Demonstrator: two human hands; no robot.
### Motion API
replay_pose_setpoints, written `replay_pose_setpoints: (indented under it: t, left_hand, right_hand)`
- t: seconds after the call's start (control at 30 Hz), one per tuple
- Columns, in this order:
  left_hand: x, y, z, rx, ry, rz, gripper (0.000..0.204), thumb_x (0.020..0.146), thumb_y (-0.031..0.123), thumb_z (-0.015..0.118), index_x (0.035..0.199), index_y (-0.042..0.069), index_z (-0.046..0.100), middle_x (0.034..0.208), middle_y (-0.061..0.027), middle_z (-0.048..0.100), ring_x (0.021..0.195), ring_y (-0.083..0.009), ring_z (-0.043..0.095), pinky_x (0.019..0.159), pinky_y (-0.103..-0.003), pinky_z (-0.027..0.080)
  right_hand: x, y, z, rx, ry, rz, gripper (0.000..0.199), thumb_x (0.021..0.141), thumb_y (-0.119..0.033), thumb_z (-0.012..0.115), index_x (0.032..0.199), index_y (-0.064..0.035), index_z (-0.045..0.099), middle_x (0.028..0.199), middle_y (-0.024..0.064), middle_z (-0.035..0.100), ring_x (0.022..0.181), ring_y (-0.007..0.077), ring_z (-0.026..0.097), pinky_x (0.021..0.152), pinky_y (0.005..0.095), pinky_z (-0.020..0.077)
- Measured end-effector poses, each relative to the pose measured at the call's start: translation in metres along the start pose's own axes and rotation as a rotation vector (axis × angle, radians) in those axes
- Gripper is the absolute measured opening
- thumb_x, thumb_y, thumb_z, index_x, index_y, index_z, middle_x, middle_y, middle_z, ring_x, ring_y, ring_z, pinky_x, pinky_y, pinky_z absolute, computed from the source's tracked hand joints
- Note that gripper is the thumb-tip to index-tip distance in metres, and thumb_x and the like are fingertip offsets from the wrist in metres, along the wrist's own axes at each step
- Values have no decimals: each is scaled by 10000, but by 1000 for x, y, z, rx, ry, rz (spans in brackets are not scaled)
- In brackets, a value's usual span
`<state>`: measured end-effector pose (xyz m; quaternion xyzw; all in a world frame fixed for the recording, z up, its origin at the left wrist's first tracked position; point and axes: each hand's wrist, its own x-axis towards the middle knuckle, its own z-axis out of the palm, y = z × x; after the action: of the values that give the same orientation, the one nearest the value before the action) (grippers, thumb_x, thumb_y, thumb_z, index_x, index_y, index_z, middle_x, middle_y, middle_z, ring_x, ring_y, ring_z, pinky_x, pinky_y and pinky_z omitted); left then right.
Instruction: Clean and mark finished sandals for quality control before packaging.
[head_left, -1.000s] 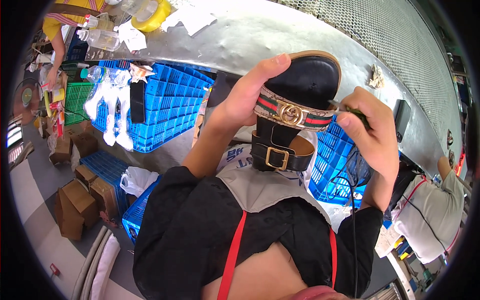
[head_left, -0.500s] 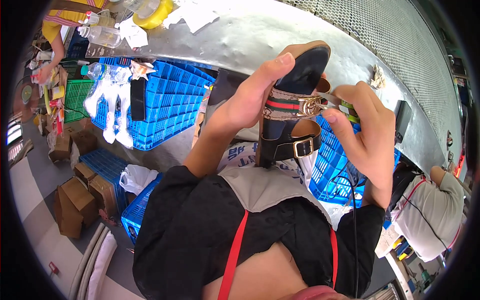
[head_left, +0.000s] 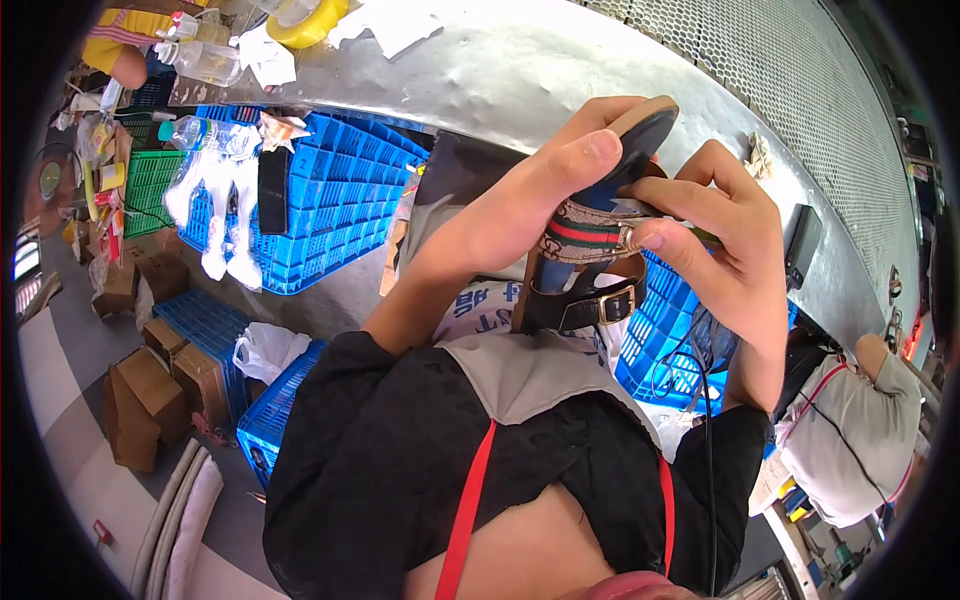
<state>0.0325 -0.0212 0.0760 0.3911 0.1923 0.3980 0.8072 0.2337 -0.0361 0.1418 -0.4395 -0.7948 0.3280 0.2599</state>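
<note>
My left hand [head_left: 530,200] grips a sandal [head_left: 585,233] by its sole, thumb along the edge and fingers behind it. The sandal is upright, toe pointing up, with a dark insole, a patterned strap with a green-red-green stripe, and a black strap with a gold buckle [head_left: 612,306]. At the right end of the striped strap, my right hand [head_left: 735,235] is closed with thumb and forefinger around a thin grey metal tool [head_left: 640,208]. Its kind is mostly hidden by the fingers. My fingers also cover most of the strap's metal ornament.
Ahead runs a metal workbench [head_left: 480,85] with a perforated surface [head_left: 760,65]. Blue crates [head_left: 340,215] stand at left, with a bottle [head_left: 205,135] and white plastic hanging there. Cardboard boxes [head_left: 150,395] lie lower left. Other people [head_left: 850,440] are at both sides. A black cable [head_left: 708,450] hangs by my right arm.
The sandal has tipped, its toe shifting slightly right and down. My right thumb and fingers now cover more of the metal ornament. The left co-worker's arm has drawn back.
</note>
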Motion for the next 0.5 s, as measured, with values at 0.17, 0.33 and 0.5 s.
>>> replay_pose_setpoints:
  t: [0.17, 0.33, 0.5]
  left_hand:
    - [1, -1, 2, 22, -20, -5, 647, 1030, 509, 459, 1464, 36, 382, 1246, -80, 519, 1139, -125, 498, 997, -297, 409]
    - [3, -2, 4, 23, 9, 31, 640, 1039, 501, 451, 1465, 28, 383, 1236, -70, 524, 1122, -120, 495, 990, -290, 406]
    - [4, -3, 0, 27, 10, 35, 650, 1037, 513, 452, 1464, 27, 388, 1251, -70, 517, 1128, -124, 495, 1000, -290, 400]
  right_hand:
    - [-3, 1, -5, 29, -50, 33, 242, 844, -215, 780, 990, -25, 746, 777, 70, 509, 677, 179, 496, 588, 307, 393]
    - [0, 5, -2, 76, 33, 3, 183, 848, -165, 770, 970, -31, 751, 782, 52, 521, 672, 158, 495, 595, 289, 387]
    - [-1, 6, 0, 53, 15, 25, 195, 842, -168, 773, 971, -23, 748, 794, 62, 532, 680, 158, 503, 610, 279, 392]
